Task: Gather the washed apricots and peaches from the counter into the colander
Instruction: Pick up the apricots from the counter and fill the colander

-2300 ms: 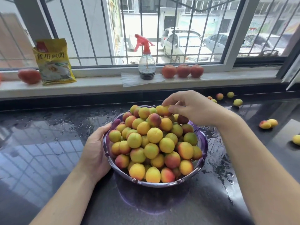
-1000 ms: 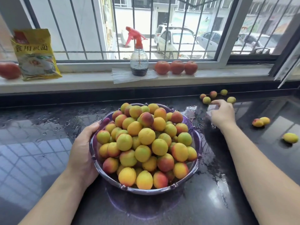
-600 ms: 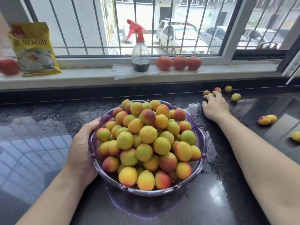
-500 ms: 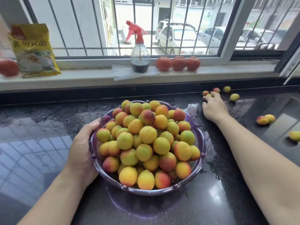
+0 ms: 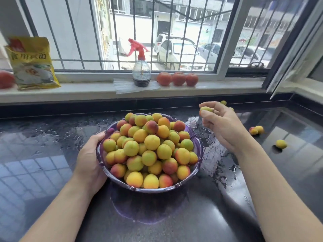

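Note:
A purple colander (image 5: 198, 155) stands on the wet black counter, heaped with yellow and red apricots and peaches (image 5: 152, 142). My left hand (image 5: 89, 158) grips its left rim. To the right of the colander, raised above the counter, my right hand (image 5: 222, 126) holds a small yellow-green apricot (image 5: 206, 109) in its curled fingers; whether more fruit lies in the palm is hidden. Loose fruit lies on the counter: one apricot (image 5: 223, 102) behind my right hand, a pair (image 5: 256, 130) further right and a single one (image 5: 281, 144) beyond.
On the window sill stand a spray bottle (image 5: 141, 70) with a red trigger, three red fruits (image 5: 177, 78) and a yellow packet (image 5: 31, 63). A raised black ledge (image 5: 70, 105) borders the counter's back. An open window frame (image 5: 293, 55) juts in at the right.
My right hand went from the colander to the fruit at the back right of the counter, picked some up, and now is lifted back toward the colander. The left hand stayed on the rim.

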`<state>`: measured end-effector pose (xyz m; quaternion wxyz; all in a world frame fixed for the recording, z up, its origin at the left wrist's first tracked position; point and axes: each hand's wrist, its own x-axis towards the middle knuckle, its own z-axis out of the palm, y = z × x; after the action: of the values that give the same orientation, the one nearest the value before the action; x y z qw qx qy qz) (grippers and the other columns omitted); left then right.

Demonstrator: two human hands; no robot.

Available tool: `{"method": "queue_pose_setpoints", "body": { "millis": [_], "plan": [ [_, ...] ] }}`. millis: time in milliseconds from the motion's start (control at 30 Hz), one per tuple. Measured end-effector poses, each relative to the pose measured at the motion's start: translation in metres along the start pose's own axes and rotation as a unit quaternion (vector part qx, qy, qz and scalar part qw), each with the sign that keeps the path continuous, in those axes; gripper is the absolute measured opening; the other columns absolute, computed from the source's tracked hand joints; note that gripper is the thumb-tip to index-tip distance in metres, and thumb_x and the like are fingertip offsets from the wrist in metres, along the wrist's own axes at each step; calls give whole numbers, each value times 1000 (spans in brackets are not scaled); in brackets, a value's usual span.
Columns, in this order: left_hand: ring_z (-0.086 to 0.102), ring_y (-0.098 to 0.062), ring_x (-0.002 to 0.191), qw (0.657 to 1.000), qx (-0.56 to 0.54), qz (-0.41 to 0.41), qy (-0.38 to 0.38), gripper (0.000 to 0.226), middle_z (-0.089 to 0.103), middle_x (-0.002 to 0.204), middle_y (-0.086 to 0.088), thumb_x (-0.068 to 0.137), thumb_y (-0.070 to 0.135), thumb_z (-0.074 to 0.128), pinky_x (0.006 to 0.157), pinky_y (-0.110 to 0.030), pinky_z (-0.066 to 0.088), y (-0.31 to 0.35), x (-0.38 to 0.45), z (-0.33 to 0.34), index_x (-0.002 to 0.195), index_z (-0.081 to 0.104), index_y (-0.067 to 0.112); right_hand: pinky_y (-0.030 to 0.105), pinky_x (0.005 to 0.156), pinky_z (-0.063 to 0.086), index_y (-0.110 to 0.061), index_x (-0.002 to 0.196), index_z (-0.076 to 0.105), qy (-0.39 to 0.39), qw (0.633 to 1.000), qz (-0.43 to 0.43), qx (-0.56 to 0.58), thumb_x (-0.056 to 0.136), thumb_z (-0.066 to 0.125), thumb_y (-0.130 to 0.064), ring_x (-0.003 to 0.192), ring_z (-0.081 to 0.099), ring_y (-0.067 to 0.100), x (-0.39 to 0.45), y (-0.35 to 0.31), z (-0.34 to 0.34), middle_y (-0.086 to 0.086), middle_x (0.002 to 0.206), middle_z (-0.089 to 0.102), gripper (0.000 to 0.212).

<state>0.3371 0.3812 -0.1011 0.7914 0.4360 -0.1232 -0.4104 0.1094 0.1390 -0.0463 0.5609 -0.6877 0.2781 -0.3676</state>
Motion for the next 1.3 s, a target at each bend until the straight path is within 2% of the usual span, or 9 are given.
{"method": "queue_pose_setpoints", "body": {
  "millis": [167, 267, 367, 600, 900, 1033, 1100, 1200, 1300],
  "plan": [
    [64, -38, 131, 1000, -11, -4, 4, 56, 65, 142, -23, 104, 36, 52, 115, -59, 47, 2, -2, -2, 150, 55, 4, 36, 85, 54, -23, 107, 65, 53, 997, -42, -26, 90, 74, -33, 83, 67, 12, -30, -4, 27, -2, 91, 75, 21],
    [64, -40, 132, 1000, -15, 4, 17, 56, 65, 141, -24, 102, 37, 54, 116, -60, 46, 0, -1, -3, 147, 59, 3, 27, 74, 52, -24, 95, 69, 67, 988, -73, -122, 90, 74, -36, 79, 70, 7, -35, -2, 41, -7, 84, 75, 13],
    [64, -41, 131, 999, -21, 8, 26, 55, 65, 140, -25, 101, 37, 55, 116, -61, 45, -2, 1, -4, 145, 60, 3, 28, 74, 55, -26, 90, 72, 65, 976, -94, -186, 89, 75, -37, 82, 70, 8, -32, -3, 50, -9, 84, 74, 11],
    [64, -42, 130, 1000, -13, 15, 22, 55, 66, 138, -27, 102, 37, 55, 116, -62, 45, -5, 4, -5, 142, 62, 0, 28, 72, 55, -28, 95, 74, 31, 950, -104, -294, 86, 77, -40, 80, 65, 8, -22, -8, 64, -8, 83, 70, 16],
    [68, -39, 124, 1000, -1, 23, 16, 50, 70, 132, -25, 103, 35, 52, 111, -57, 51, -7, 8, -8, 138, 66, 2, 18, 64, 48, -27, 89, 73, 24, 946, -89, -312, 85, 78, -43, 71, 60, 3, -25, -9, 64, -8, 76, 67, 17],
    [69, -38, 124, 1000, 4, 25, 11, 50, 71, 132, -24, 105, 36, 50, 110, -54, 52, -7, 8, -8, 139, 65, 2, 19, 71, 50, -29, 108, 69, 18, 952, -97, -290, 88, 74, -43, 76, 61, 4, -25, -3, 64, -7, 81, 66, 25],
    [68, -37, 125, 1000, 10, 29, 4, 48, 71, 133, -22, 107, 33, 45, 111, -53, 50, -8, 8, -8, 140, 65, 4, 20, 71, 51, -31, 111, 67, 43, 964, -94, -246, 92, 69, -43, 78, 63, 4, -26, 0, 58, -5, 82, 67, 23],
    [67, -35, 129, 998, 11, 58, 20, 43, 70, 136, -19, 109, 26, 43, 114, -53, 48, -7, 7, -9, 143, 61, 7, 20, 65, 45, -24, 96, 68, 137, 973, -80, -167, 99, 58, -42, 69, 59, 5, -28, 8, 46, -4, 80, 68, 21],
    [67, -35, 128, 995, 15, 85, 51, 37, 72, 133, -17, 109, 19, 45, 111, -54, 49, -8, 4, -8, 140, 63, 9, 13, 57, 37, -16, 84, 66, 222, 957, -49, -178, 101, 54, -33, 64, 51, 5, -28, 23, 38, -4, 74, 64, 27]
  ]
}}
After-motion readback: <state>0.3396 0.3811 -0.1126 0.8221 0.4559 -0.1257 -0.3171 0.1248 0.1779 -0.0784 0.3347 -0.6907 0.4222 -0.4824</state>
